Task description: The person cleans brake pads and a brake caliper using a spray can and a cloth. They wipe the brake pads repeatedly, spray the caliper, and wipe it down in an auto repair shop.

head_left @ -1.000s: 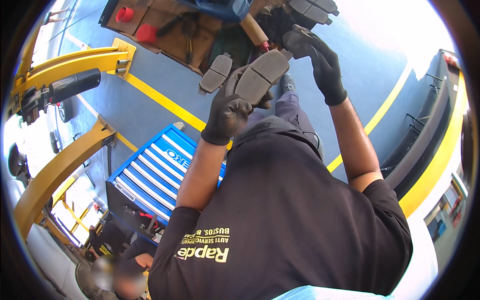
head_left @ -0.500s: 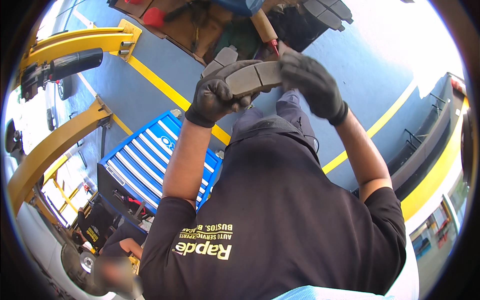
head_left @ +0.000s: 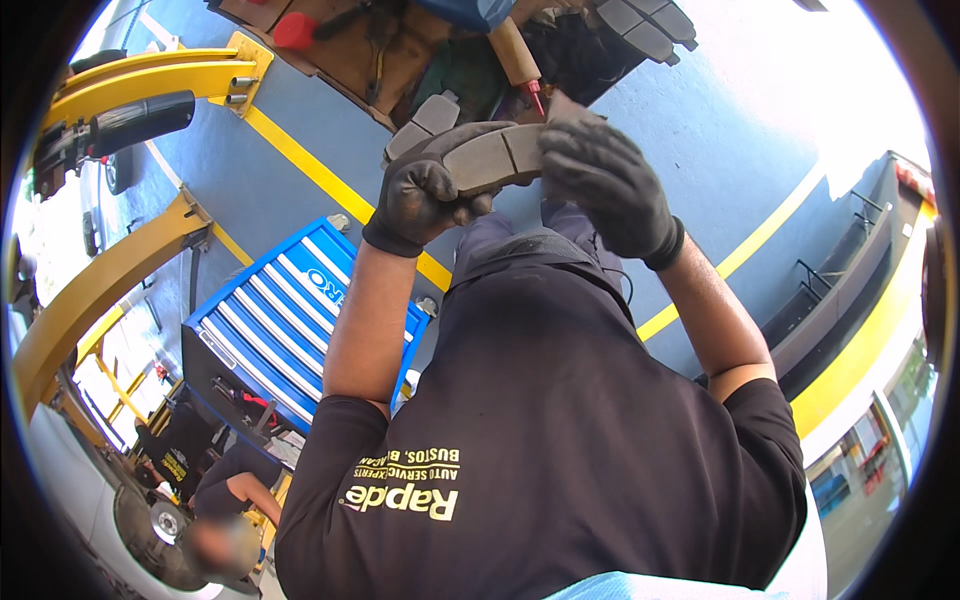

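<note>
The gloved left hand (head_left: 415, 195) has its fingers and thumb closed around one end of a grey brake pad (head_left: 490, 162), which lies level in front of the waist. The gloved right hand (head_left: 608, 180), slightly blurred, lies over the pad's other end, its fingers close together on a brownish flat piece (head_left: 570, 108) that juts out above them. A second pad (head_left: 424, 120) shows just beyond the left hand; whether the two touch, I cannot tell. Farther out, a tan tube with a red nozzle (head_left: 513, 55) lies by the worktop (head_left: 345, 70), and more pads (head_left: 648, 28) sit at its right. A blue tool cabinet (head_left: 300, 315) stands left of the person, near a yellow lift arm (head_left: 150, 82).
</note>
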Demonstrator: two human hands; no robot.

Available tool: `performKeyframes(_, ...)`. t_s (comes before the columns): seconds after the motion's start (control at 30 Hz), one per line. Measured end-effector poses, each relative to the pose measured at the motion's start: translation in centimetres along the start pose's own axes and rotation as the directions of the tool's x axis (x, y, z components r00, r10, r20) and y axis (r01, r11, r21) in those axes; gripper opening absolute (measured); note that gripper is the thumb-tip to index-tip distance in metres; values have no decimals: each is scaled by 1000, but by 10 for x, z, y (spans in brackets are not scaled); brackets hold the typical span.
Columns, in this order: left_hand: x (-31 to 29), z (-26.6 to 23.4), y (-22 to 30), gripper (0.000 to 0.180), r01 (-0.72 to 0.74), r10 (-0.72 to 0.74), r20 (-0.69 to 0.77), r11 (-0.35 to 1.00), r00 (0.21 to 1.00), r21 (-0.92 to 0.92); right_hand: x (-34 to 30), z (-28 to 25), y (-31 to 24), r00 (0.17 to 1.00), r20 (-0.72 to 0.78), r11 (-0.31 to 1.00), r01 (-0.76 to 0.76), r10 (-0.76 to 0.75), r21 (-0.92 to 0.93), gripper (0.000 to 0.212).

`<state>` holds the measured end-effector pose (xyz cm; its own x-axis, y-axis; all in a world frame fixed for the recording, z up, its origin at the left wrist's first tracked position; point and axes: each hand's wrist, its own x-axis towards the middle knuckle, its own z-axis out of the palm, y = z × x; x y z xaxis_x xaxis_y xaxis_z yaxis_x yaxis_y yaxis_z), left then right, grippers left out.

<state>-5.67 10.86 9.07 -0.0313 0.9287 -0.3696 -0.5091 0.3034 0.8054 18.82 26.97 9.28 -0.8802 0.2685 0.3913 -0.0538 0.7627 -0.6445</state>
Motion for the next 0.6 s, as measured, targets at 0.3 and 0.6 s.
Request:
performKeyframes(0.3, -1, 4, 11, 105, 139, -137, 19, 984, 990, -111, 0, 1, 26, 999, -37, 997, 38, -35, 72, 40)
performKeyframes(0.6, -1, 11, 15, 101, 104, -95, 66, 983, 993, -150, -44, 37, 63, 678, -224, 588, -371, 701, 719, 39)
